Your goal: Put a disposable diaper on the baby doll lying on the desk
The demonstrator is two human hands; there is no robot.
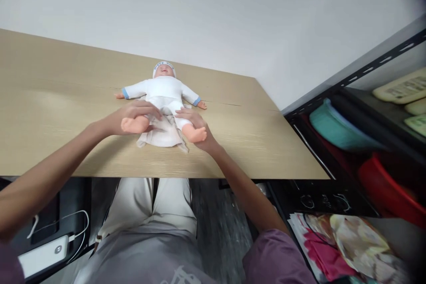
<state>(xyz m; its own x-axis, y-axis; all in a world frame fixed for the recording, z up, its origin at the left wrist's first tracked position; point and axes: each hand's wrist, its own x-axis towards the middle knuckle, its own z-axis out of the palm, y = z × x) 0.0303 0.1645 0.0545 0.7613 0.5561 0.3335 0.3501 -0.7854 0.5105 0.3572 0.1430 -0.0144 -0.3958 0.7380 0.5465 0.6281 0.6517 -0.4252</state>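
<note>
The doll (164, 88) stretches headfirst away from left hand (133, 112) and right hand (199, 123), each touching a leg (180, 123); whether either grip is closed, I cannot tell.

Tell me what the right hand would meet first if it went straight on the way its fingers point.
Most likely the doll's white-clad hips, just ahead of the right hand; its fingers already appear to touch the doll's leg, though depth is hard to judge here.
</note>
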